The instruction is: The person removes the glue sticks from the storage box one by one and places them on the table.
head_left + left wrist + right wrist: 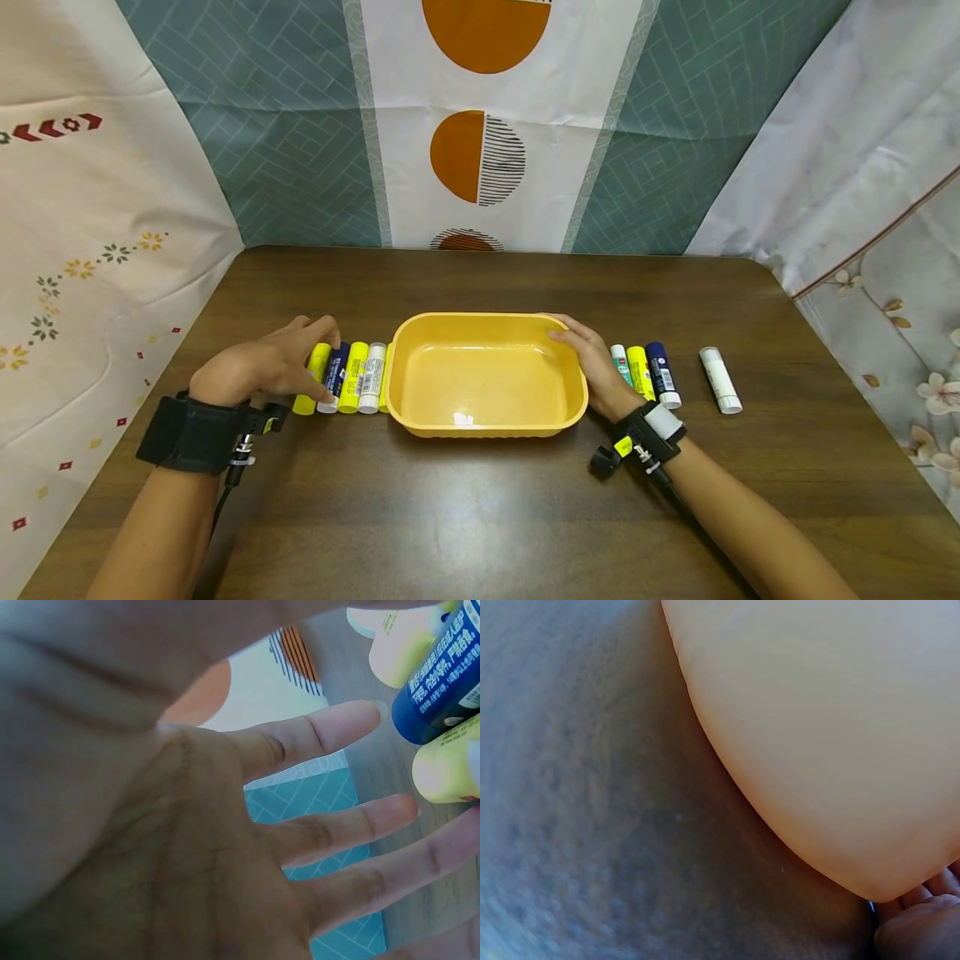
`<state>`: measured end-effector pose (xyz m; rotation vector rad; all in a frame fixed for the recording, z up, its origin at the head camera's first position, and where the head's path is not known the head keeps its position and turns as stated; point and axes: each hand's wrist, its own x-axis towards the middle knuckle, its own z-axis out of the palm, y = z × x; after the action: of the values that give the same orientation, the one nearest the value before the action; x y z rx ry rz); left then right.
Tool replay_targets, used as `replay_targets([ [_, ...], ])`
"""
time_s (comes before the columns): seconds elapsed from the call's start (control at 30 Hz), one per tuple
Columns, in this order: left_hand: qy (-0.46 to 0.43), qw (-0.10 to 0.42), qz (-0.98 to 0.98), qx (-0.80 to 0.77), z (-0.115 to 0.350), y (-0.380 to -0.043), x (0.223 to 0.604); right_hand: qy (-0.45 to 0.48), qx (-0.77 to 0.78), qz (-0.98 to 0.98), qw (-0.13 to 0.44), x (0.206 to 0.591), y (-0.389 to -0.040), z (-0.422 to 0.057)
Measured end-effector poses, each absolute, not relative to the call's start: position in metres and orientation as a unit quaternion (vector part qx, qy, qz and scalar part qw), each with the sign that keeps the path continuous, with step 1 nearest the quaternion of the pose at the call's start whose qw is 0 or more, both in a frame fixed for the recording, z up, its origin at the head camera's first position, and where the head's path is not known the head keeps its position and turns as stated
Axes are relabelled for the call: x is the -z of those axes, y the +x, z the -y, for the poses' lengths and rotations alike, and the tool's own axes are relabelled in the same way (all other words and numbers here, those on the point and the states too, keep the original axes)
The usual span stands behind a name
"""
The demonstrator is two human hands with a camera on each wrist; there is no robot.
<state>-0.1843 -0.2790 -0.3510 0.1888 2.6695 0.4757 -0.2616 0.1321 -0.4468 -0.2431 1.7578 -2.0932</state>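
Observation:
A yellow plastic basin (480, 379) stands mid-table, with nothing inside it. My right hand (596, 367) grips its right side, thumb over the rim and the other fingers outside. In the right wrist view the basin wall (832, 750) fills much of the picture. My left hand (273, 360) hovers over the left end of a row of glue sticks, fingers spread and mostly straight in the left wrist view. Beneath it lie a yellow glue stick (319, 360) and a dark blue glue stick (442, 682). Another yellow one (353, 379) and a white one (372, 379) follow.
Right of the basin lie a teal-and-white glue stick (621, 362), a yellow one (640, 371) and a dark blue one (663, 373). A white glue stick (720, 379) lies apart farther right. The wooden table (450, 525) meets patterned cloths (300, 167) at its back and sides.

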Motion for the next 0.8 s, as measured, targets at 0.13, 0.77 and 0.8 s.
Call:
replay_targets([
  [0.13,0.073,0.207,-0.961,-0.169,0.279,-0.186,0.35,-0.083,0.749,-0.627,0.198,0.448,-0.261,-0.134],
  [0.77,0.066,0.195,-0.956,-0.207,0.291,-0.192,0.362,-0.082,0.755,-0.621,0.195,0.446,-0.262,-0.133],
  [0.8,0.064,0.196,-0.956,-0.209,0.292,-0.193,0.363,-0.082,0.755,-0.621,0.195,0.447,-0.262,-0.133],
])
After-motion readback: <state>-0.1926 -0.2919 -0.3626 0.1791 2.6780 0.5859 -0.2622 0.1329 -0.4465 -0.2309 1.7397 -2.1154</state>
